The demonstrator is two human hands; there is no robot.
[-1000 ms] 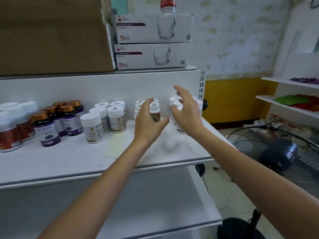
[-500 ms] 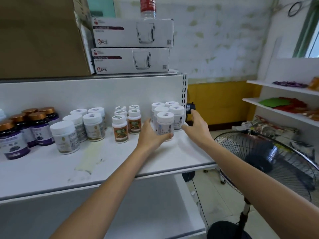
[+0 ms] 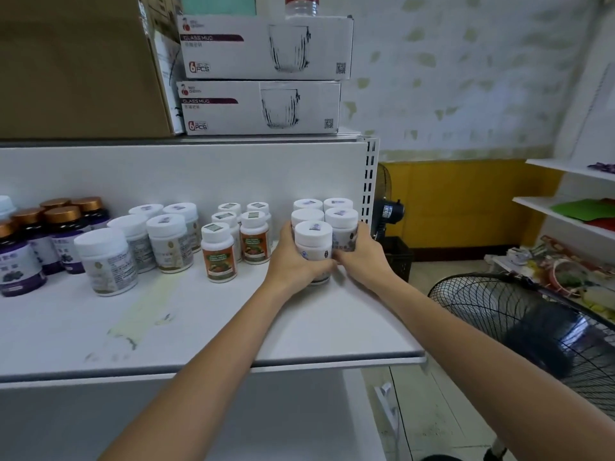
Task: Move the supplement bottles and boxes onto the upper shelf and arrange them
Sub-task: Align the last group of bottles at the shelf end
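Head view: a cluster of white bottles (image 3: 307, 211) is stood at the right end of the upper shelf (image 3: 233, 331), near the back panel. The front bottle (image 3: 313, 242) of the cluster is grasped by the left hand (image 3: 293, 261), whose fingers are curled round its lower part. The second bottle (image 3: 342, 227), just behind it and to the right, is clasped by the right hand (image 3: 364, 257), with the thumb laid up its outer side. The two hands are brought together below the front bottle. To the left, apart from the cluster, orange-labelled bottles (image 3: 218, 254) are ranged in two rows, followed by larger white bottles (image 3: 106, 261) and purple-labelled bottles (image 3: 63, 237) with gold caps. Two mug boxes (image 3: 263, 108) are stacked above, beside a cardboard box (image 3: 76, 64). A fan (image 3: 532, 327) is seen low on the right.
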